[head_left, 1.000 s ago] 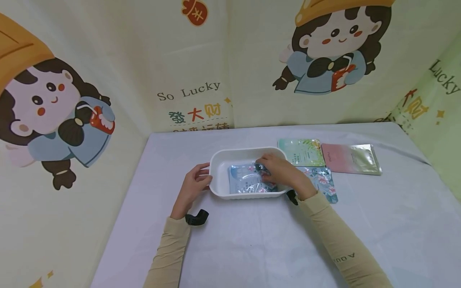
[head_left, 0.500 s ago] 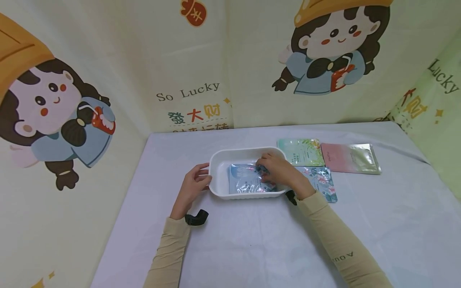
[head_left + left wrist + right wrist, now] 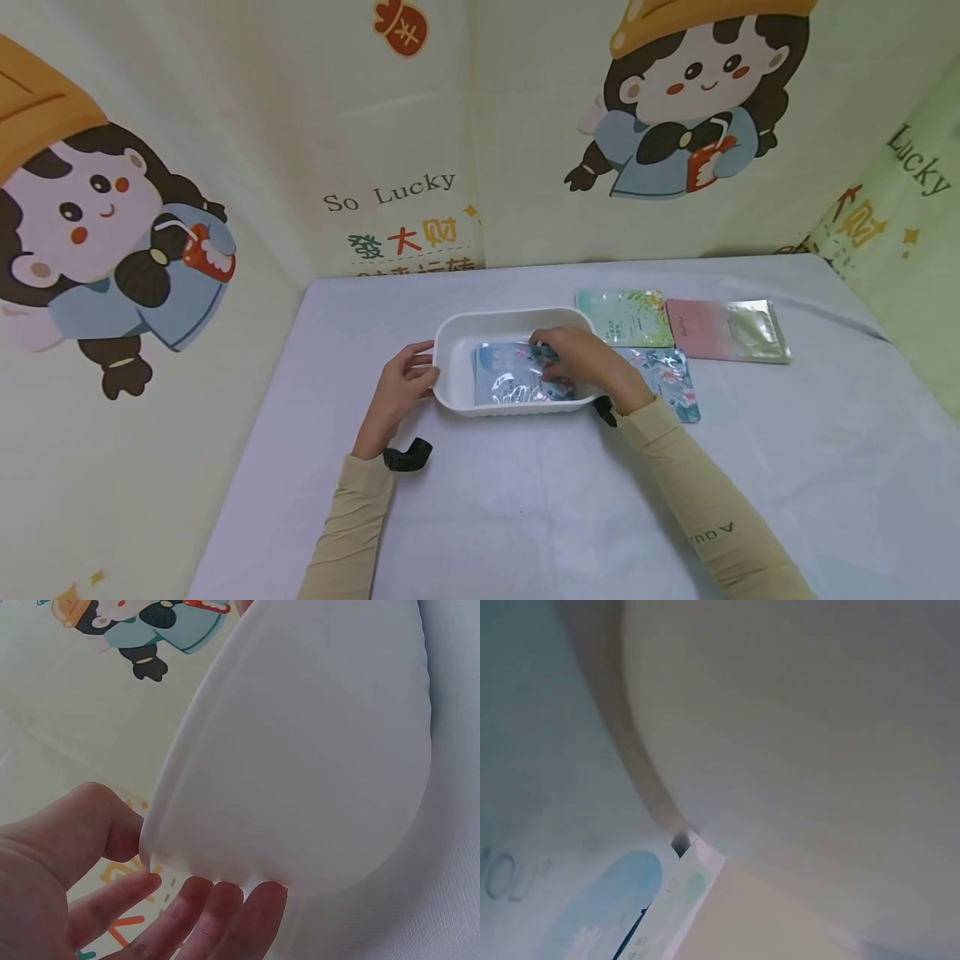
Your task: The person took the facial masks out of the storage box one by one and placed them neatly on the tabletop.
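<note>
A white plastic tray (image 3: 453, 367) stands on the table with a blue floral sheet mask packet (image 3: 504, 373) lying inside. My right hand (image 3: 581, 358) reaches over the tray's right end, and its curled fingers hold the packet's right part, hiding some of it. At the opposite end, my left hand (image 3: 401, 387) touches the tray's outer wall with its fingertips. The left wrist view shows the thumb right at the rim and the fingers (image 3: 259, 915) spread along the wall. The tray's outside fills most of the right wrist view, where the right hand is out of sight.
To the tray's right lie a green packet (image 3: 624, 318), a pink and silver packet (image 3: 727, 331) and another blue floral packet (image 3: 667, 379), partly covered by the right arm. White cloth (image 3: 480, 517) covers the table. Cartoon-printed curtains (image 3: 525, 225) hang behind and at both sides.
</note>
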Tool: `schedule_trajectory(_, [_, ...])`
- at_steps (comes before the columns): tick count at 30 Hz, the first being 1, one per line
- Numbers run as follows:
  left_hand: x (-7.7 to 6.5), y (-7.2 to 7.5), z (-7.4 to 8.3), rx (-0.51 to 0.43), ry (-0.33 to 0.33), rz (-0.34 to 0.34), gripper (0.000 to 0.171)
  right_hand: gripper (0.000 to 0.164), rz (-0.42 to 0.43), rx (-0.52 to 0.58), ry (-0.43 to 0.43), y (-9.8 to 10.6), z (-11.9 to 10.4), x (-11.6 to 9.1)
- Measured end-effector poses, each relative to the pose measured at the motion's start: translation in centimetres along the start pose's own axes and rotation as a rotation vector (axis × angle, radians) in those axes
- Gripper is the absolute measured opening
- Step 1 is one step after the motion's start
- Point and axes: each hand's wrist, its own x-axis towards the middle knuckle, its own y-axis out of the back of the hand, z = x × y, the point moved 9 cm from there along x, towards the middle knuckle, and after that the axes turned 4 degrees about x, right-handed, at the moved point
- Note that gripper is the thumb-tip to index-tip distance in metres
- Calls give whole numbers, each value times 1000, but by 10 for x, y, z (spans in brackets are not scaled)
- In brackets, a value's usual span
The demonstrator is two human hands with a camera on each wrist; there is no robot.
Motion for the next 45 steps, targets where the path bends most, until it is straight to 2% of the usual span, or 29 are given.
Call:
schedule_trajectory(4, [-1, 1, 0, 8, -1, 12, 49, 48, 26, -3, 19, 1, -1, -1])
schedule_trajectory(11, [-3, 0, 3, -2, 5, -5, 52, 32, 83, 29, 52, 5, -1, -2])
schedule_trajectory(19, [-18, -1, 29, 40, 4, -14, 51, 29, 109, 95, 76, 10, -1, -3])
schedule_trajectory(21, [-16, -1, 26, 38, 5, -12, 51, 29, 116, 112, 84, 12, -2, -4])
schedule_trajectory(27, [-2, 0, 4, 20, 1, -10, 53, 26, 136, 166, 101, 21, -4, -7])
schedule_trajectory(29, [0, 1, 1, 17, -3, -5, 52, 26, 143, 176, 109, 24, -5, -9])
schedule_trajectory(39, [1, 3, 0, 3, -16, 10, 50, 23, 180, 286, 159, 39, -5, -16])
schedule_trajectory(45, [2, 1, 0, -6, -16, 5, 49, 22, 180, 332, 141, 44, 2, -20])
